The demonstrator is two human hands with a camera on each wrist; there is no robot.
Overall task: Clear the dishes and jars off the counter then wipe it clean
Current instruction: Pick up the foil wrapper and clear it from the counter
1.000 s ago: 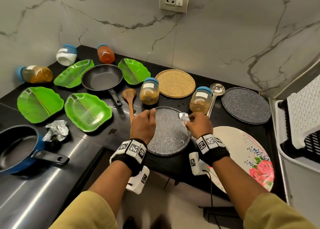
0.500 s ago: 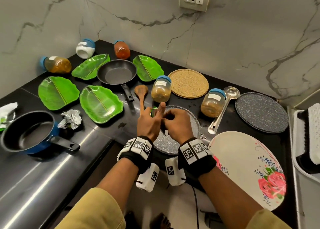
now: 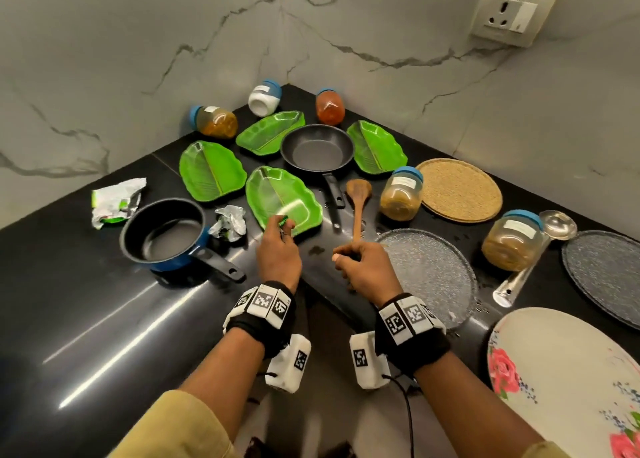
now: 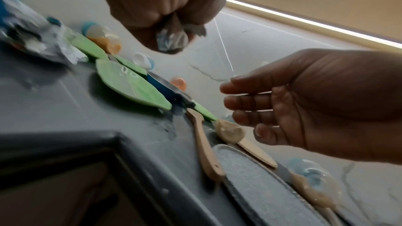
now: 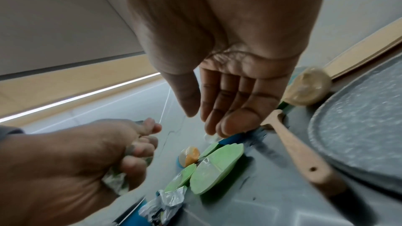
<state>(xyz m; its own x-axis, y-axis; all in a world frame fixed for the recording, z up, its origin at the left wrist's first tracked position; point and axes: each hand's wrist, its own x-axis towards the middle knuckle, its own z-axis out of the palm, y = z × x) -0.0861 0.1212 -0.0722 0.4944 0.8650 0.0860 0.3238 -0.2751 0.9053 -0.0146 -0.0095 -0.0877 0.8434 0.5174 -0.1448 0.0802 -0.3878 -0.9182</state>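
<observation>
My left hand (image 3: 282,227) hovers over the near edge of a green leaf-shaped plate (image 3: 277,194) and grips a crumpled silver-and-green wrapper (image 4: 172,39) in curled fingers. My right hand (image 3: 341,256) hangs above the black counter (image 3: 86,301) beside the wooden spoon (image 3: 358,204), palm bare and fingers (image 5: 226,109) relaxed, holding nothing. A grey speckled plate (image 3: 429,274) lies just right of it. Several green plates, a black frying pan (image 3: 317,149), a blue saucepan (image 3: 162,230) and several jars, one (image 3: 401,194) near the spoon, stand around.
Two more crumpled wrappers (image 3: 230,223) (image 3: 116,201) lie by the saucepan. A cork mat (image 3: 457,189), a steel ladle (image 3: 540,249), a second grey plate (image 3: 602,277) and a floral plate (image 3: 568,378) sit to the right. Marble walls close the corner behind.
The right hand lifted a wrapper off the grey plate and passed it to the left hand, which has carried it left over the green plate. The right hand now holds nothing.
</observation>
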